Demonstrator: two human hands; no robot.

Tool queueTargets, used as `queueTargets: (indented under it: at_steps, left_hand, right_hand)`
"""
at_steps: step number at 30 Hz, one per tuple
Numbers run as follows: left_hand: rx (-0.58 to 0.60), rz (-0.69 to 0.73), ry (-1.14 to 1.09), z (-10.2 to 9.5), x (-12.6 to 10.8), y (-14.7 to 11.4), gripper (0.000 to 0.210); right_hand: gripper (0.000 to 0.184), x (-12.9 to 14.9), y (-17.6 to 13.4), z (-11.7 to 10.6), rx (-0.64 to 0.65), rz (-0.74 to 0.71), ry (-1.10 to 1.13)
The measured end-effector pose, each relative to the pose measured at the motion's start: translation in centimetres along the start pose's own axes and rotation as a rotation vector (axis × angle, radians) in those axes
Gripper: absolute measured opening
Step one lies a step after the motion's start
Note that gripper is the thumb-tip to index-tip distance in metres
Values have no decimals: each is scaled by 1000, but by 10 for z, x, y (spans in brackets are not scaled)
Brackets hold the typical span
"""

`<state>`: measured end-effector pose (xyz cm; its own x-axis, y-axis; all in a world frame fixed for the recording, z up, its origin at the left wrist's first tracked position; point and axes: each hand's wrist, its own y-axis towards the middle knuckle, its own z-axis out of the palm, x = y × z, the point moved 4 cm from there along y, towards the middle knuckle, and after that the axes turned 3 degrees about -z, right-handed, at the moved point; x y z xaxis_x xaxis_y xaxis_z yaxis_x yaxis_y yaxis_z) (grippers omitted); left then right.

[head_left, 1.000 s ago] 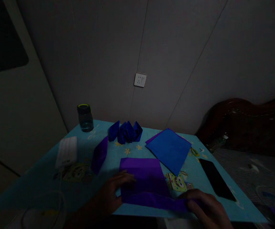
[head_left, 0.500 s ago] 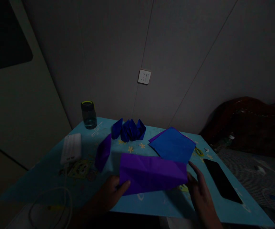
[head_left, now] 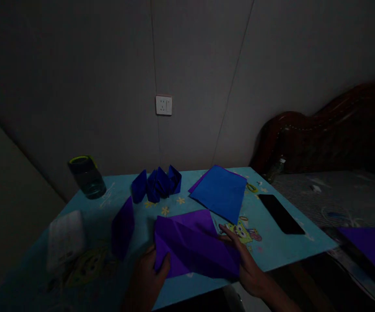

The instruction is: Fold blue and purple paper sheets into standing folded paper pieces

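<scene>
A sheet of purple paper (head_left: 187, 245), creased and partly folded over, is held just above the near part of the table. My left hand (head_left: 150, 275) grips its left edge, thumb on top and fingers underneath. At the right end my right hand (head_left: 247, 264) holds the paper, with its fingers stretched along the far side of the fold; its thumb is hidden. To the left stands a folded purple paper piece (head_left: 123, 227). Behind are several dark blue folded paper pieces (head_left: 157, 184) in a row. Blue paper sheets (head_left: 221, 193) lie beyond the right hand, a purple one beneath.
A water bottle (head_left: 88, 177) stands at the back left, with a white power bank (head_left: 66, 238) nearer. On the right lie a black phone (head_left: 281, 213) and yellow-handled scissors (head_left: 251, 187). A wall socket (head_left: 163, 105) is behind the table; a bed (head_left: 304, 190) adjoins at right.
The view has turned to the right. The purple paper has gone from one flat band to a slanting, partly opened fold. My right hand has shifted closer to my left, its fingers now over the paper.
</scene>
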<state>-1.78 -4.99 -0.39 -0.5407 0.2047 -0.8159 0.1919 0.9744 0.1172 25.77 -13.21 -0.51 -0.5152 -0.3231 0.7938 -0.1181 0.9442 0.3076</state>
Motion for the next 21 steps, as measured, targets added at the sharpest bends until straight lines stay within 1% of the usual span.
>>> queueTargets:
  at_steps: [2, 3, 4, 6, 7, 8, 10, 11, 13, 14, 18, 19, 21]
  left_hand:
    - [-17, 14, 44, 2, 4, 1, 27]
    - [-28, 21, 69, 3, 6, 2, 26]
    - [-39, 29, 94, 3, 8, 2, 25]
    - [-56, 43, 147, 4, 12, 3, 25]
    - [-56, 50, 170, 4, 16, 4, 25]
    - [-46, 60, 189, 5, 19, 5, 25]
    - [-15, 87, 215, 6, 28, 5, 25]
    - [-6, 102, 229, 7, 33, 6, 24]
    - [-5, 128, 266, 7, 43, 5, 24]
    - [-7, 145, 283, 8, 47, 5, 23]
    - [-28, 235, 321, 12, 55, 3, 24]
    - [-61, 254, 330, 13, 54, 3, 27]
    - [-154, 291, 350, 13, 50, 4, 43]
  right_hand:
    - [70, 0, -4, -4, 6, -40, -37]
    - [74, 3, -3, -5, 14, -78, -59]
    - [80, 8, -1, -6, 40, -124, -83]
    - [89, 22, 6, -5, 144, -206, -122]
    - [86, 30, 10, -3, 197, -239, -134]
    - [76, 38, 14, -2, 227, -265, -146]
    - [53, 49, 21, 2, 236, -292, -181]
    - [49, 51, 23, 4, 220, -288, -201]
    - [46, 47, 23, 8, 179, -244, -235]
    - [44, 41, 22, 10, 155, -196, -244]
    - [27, 9, 15, 13, -12, 59, -226]
    - [31, 3, 13, 12, -64, 98, -235]
    - [60, -1, 12, 10, -138, 114, -315]
